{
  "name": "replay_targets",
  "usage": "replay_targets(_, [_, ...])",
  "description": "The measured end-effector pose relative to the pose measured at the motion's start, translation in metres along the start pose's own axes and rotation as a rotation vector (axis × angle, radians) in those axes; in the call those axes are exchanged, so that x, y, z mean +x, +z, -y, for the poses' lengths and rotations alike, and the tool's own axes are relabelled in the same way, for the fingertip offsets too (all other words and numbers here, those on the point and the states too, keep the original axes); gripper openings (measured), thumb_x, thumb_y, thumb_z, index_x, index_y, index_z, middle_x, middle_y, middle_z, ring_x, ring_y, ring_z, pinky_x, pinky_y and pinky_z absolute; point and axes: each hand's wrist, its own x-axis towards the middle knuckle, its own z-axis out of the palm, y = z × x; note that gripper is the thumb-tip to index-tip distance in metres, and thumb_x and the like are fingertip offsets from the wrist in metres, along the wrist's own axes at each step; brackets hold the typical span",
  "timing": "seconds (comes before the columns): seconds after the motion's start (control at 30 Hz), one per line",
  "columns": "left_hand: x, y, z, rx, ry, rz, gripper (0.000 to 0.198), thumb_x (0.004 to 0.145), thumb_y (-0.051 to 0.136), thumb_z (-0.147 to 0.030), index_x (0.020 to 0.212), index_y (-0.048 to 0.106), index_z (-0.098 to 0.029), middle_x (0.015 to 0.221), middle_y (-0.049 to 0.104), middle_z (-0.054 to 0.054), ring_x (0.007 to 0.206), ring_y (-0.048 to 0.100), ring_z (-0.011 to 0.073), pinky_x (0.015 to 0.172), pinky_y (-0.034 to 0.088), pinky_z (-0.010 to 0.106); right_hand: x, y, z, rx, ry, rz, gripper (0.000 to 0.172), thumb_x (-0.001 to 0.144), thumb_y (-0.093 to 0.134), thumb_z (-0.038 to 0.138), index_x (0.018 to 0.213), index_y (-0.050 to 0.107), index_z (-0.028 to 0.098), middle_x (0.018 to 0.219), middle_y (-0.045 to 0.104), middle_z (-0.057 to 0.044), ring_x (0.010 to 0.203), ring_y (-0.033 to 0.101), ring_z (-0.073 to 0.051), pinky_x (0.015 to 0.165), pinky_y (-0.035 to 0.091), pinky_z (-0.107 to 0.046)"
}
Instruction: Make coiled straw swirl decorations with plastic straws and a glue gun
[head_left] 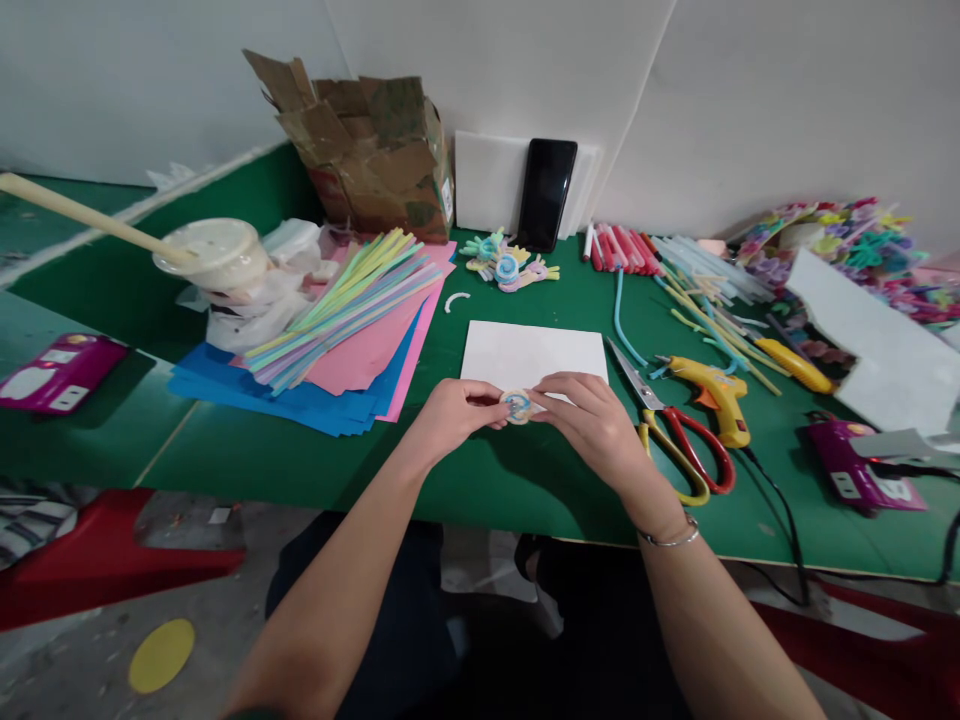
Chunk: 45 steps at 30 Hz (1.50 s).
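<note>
A small round coil of blue and cream fuzzy stem (517, 406) is pinched between my two hands, just above the front edge of a white sheet (529, 345). My left hand (459, 412) grips its left side with thumb and fingers. From the right, my right hand (596, 425) closes its fingertips on the other side and partly covers the sheet. Beyond the sheet lies a finished-looking cluster of pastel fuzzy stems (508, 265) with a blue-and-white spiral. To the right of my right hand are scissors (679, 440) with red and yellow handles.
A yellow glue gun (709, 390) with a black cord lies right of the scissors. Pastel stems (352, 300) rest on pink and blue sheets (300, 400) at left. A phone (549, 195) leans at the back near a torn cardboard box (375, 160). A cup (214, 260) stands left.
</note>
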Motion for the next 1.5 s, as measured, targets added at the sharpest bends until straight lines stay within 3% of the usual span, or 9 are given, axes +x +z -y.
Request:
replay_targets(0.3, [0.000,0.001,0.001,0.061,0.030,-0.004,0.007,0.064,0.066,-0.021,0.069,0.070,-0.017,0.062,0.067,0.001,0.060,0.061,0.0142,0.062,0.047,0.026,0.000,-0.001,0.001,0.035,0.015,0.017,0.025,0.086,0.053,0.016,0.110,0.061,0.018,0.096,0.067,-0.010,0.096,0.058,-0.021,0.080,0.047,-0.035])
replay_targets(0.6, [0.000,0.004,0.001,0.091,0.096,-0.099,0.005,0.062,0.066,-0.020,0.065,0.070,-0.019,0.058,0.066,0.002,0.058,0.060,0.0156,0.059,0.045,0.026,-0.001,0.000,-0.002,0.103,0.096,-0.006,0.026,0.085,0.055,0.020,0.111,0.062,0.022,0.097,0.067,-0.009,0.095,0.058,-0.021,0.079,0.048,-0.037])
replay_targets(0.73, [0.001,0.007,0.002,0.027,0.126,-0.205,0.004,0.062,0.067,-0.022,0.062,0.069,-0.019,0.058,0.066,0.001,0.057,0.061,0.0151,0.058,0.046,0.025,0.000,0.003,-0.001,0.157,0.249,-0.076,0.021,0.082,0.061,0.027,0.102,0.067,0.026,0.093,0.067,-0.007,0.090,0.061,-0.022,0.079,0.048,-0.039])
replay_targets(0.83, [0.001,0.012,0.002,-0.076,0.138,-0.307,0.006,0.062,0.068,-0.024,0.062,0.069,-0.018,0.059,0.066,0.001,0.058,0.062,0.0155,0.058,0.048,0.025,0.003,0.006,0.007,0.275,0.526,-0.205,0.013,0.080,0.063,0.027,0.090,0.071,0.023,0.087,0.067,-0.006,0.084,0.062,-0.020,0.077,0.049,-0.036])
replay_targets(0.93, [0.001,0.018,0.004,-0.136,0.147,-0.386,0.009,0.061,0.070,-0.025,0.065,0.070,-0.018,0.060,0.067,0.001,0.061,0.064,0.0165,0.059,0.049,0.026,0.006,0.012,0.017,0.503,0.831,-0.236,0.011,0.077,0.064,0.029,0.080,0.072,0.021,0.082,0.069,-0.004,0.079,0.063,-0.018,0.070,0.049,-0.032])
replay_targets(1.03, [0.001,0.024,0.006,-0.159,0.163,-0.445,0.012,0.063,0.070,-0.028,0.068,0.070,-0.017,0.063,0.068,0.001,0.063,0.065,0.0171,0.061,0.050,0.026,0.007,0.019,0.025,0.711,0.986,-0.242,0.013,0.074,0.066,0.032,0.077,0.072,0.022,0.082,0.071,-0.003,0.080,0.063,-0.018,0.070,0.049,-0.030])
replay_targets(1.2, [0.000,0.029,0.006,-0.186,0.172,-0.535,0.012,0.065,0.068,-0.028,0.069,0.070,-0.017,0.062,0.068,0.001,0.064,0.065,0.0170,0.063,0.050,0.026,0.006,0.028,0.033,0.873,1.107,-0.227,0.019,0.074,0.064,0.037,0.075,0.072,0.020,0.081,0.072,-0.003,0.083,0.063,-0.019,0.075,0.047,-0.031])
replay_targets(1.5, [-0.001,0.033,0.004,-0.257,0.166,-0.612,0.013,0.065,0.069,-0.029,0.068,0.069,-0.016,0.061,0.067,0.001,0.063,0.064,0.0147,0.063,0.050,0.024,0.009,0.031,0.038,0.936,1.078,-0.243,0.016,0.072,0.067,0.033,0.083,0.073,0.023,0.090,0.072,-0.003,0.089,0.064,-0.019,0.079,0.048,-0.032])
